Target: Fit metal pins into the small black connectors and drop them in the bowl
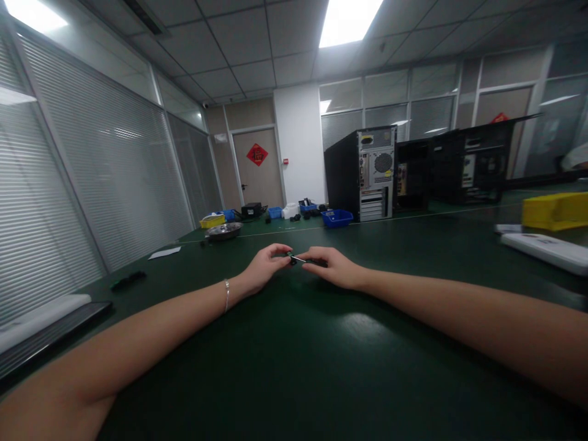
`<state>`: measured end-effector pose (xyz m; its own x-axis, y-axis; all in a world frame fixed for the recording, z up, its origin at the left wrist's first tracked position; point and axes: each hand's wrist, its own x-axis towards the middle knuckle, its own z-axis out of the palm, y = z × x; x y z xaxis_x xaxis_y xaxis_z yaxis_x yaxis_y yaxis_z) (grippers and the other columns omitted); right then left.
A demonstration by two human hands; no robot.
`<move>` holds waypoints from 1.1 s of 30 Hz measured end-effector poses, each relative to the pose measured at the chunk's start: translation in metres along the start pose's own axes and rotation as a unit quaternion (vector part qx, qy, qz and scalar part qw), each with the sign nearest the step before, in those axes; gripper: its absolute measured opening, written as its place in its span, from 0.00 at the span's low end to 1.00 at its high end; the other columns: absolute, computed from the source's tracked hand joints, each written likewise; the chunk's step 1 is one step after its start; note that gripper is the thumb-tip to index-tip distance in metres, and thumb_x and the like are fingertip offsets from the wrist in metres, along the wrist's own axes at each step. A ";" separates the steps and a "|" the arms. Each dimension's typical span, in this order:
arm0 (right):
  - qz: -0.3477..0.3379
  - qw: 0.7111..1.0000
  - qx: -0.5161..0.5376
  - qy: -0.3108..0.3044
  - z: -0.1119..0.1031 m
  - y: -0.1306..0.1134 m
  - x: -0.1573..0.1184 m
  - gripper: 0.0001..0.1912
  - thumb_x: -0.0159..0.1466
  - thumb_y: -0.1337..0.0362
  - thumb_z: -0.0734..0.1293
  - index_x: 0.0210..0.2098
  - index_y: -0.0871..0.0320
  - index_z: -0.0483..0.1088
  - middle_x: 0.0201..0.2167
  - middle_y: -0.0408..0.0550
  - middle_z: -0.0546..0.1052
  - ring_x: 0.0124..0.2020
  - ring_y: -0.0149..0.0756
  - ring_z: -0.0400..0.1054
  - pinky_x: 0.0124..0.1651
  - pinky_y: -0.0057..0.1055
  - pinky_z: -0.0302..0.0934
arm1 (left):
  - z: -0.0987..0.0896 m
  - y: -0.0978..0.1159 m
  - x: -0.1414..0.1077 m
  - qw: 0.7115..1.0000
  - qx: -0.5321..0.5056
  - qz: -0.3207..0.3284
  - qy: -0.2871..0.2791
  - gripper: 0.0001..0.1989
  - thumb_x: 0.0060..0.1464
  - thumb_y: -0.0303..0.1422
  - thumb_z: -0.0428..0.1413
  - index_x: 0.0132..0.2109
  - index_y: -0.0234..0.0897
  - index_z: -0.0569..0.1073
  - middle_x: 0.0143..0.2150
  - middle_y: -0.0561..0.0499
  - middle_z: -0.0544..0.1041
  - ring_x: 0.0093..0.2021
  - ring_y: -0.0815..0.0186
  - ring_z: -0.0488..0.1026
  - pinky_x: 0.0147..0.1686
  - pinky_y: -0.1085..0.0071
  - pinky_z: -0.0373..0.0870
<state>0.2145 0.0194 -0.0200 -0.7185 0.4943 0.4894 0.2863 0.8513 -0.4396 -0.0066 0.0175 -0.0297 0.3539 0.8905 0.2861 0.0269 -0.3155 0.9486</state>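
Observation:
Near the middle of the dark green table [294,367], my left hand [266,267] pinches a small dark and green part [293,260] between thumb and fingers. My right hand [334,267], just to its right, grips a thin metallic tool [298,259] that points left and meets the small part. The tool's handle is mostly hidden by my fingers. Both forearms reach in from the lower corners, and a bracelet [226,295] circles the left wrist.
Behind my hands stand a computer tower [377,171], a blue bin [337,218] and a metal bowl [223,231]. A yellow bin [555,211] and a white device [546,250] sit at the right. At the left lie a dark strip [128,280] and a keyboard-like object [55,337].

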 end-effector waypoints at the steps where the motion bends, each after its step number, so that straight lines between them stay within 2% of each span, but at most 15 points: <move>1: -0.002 1.000 0.002 -0.003 0.000 0.000 0.000 0.15 0.65 0.61 0.60 0.49 0.58 0.67 0.39 0.47 0.71 0.37 0.34 0.64 0.39 0.29 0.57 | 0.000 0.000 0.000 1.000 -0.001 -0.013 -0.005 0.17 0.49 0.30 0.58 0.48 0.35 0.69 0.49 0.43 0.69 0.41 0.64 0.71 0.43 0.62 0.69; 4: -0.006 1.000 0.005 -0.010 -0.001 0.000 0.000 0.15 0.65 0.61 0.60 0.50 0.57 0.67 0.38 0.47 0.71 0.36 0.33 0.64 0.38 0.28 0.57 | 0.001 0.002 -0.001 0.999 -0.005 -0.032 -0.024 0.18 0.49 0.29 0.58 0.49 0.35 0.69 0.51 0.43 0.68 0.41 0.64 0.71 0.44 0.61 0.68; 7: -0.011 1.000 0.008 -0.016 -0.001 -0.001 -0.001 0.15 0.65 0.62 0.60 0.49 0.57 0.68 0.38 0.47 0.71 0.36 0.33 0.64 0.38 0.28 0.57 | 0.004 0.004 -0.003 0.997 -0.027 -0.022 -0.068 0.21 0.48 0.27 0.58 0.51 0.35 0.68 0.52 0.44 0.69 0.47 0.64 0.69 0.49 0.63 0.64; 9: -0.012 1.000 0.019 -0.020 -0.001 -0.003 -0.001 0.15 0.65 0.62 0.59 0.50 0.58 0.67 0.39 0.47 0.71 0.38 0.34 0.64 0.39 0.28 0.57 | 0.006 0.006 -0.004 0.996 -0.018 -0.011 -0.083 0.22 0.46 0.26 0.59 0.51 0.35 0.68 0.52 0.44 0.69 0.49 0.62 0.67 0.50 0.63 0.63; 14: -0.015 0.997 0.064 -0.039 -0.001 -0.005 -0.002 0.16 0.65 0.62 0.60 0.52 0.58 0.65 0.41 0.47 0.71 0.38 0.34 0.65 0.40 0.29 0.59 | 0.006 0.005 -0.005 0.996 0.053 -0.004 -0.068 0.17 0.47 0.31 0.59 0.45 0.33 0.70 0.44 0.45 0.72 0.43 0.63 0.69 0.42 0.66 0.66; 18: -0.009 0.997 0.075 0.001 0.001 -0.004 -0.002 0.17 0.65 0.62 0.59 0.52 0.59 0.64 0.41 0.47 0.71 0.36 0.33 0.66 0.38 0.29 0.60 | 0.005 0.002 -0.002 0.999 0.008 0.013 -0.052 0.18 0.47 0.30 0.59 0.46 0.35 0.68 0.45 0.45 0.70 0.42 0.63 0.70 0.42 0.63 0.68; 23: 0.007 0.998 0.007 0.054 0.003 -0.001 -0.001 0.15 0.63 0.64 0.62 0.49 0.57 0.67 0.43 0.48 0.71 0.41 0.35 0.65 0.41 0.30 0.59 | 0.000 0.007 0.001 0.996 0.077 0.051 -0.005 0.15 0.46 0.30 0.59 0.43 0.32 0.71 0.43 0.45 0.72 0.40 0.64 0.71 0.45 0.62 0.67; 33: 0.028 0.995 -0.079 0.057 0.001 -0.001 -0.002 0.15 0.61 0.64 0.63 0.48 0.56 0.70 0.36 0.48 0.71 0.33 0.34 0.64 0.36 0.29 0.58 | 0.000 0.012 -0.004 0.986 0.148 0.081 -0.018 0.14 0.49 0.32 0.56 0.45 0.34 0.73 0.42 0.45 0.75 0.42 0.62 0.71 0.43 0.64 0.68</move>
<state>0.2151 0.0176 -0.0208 -0.6245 0.5516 0.5529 0.4265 0.8339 -0.3502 -0.0074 0.0103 -0.0196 0.4089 0.8104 0.4196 0.2377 -0.5385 0.8084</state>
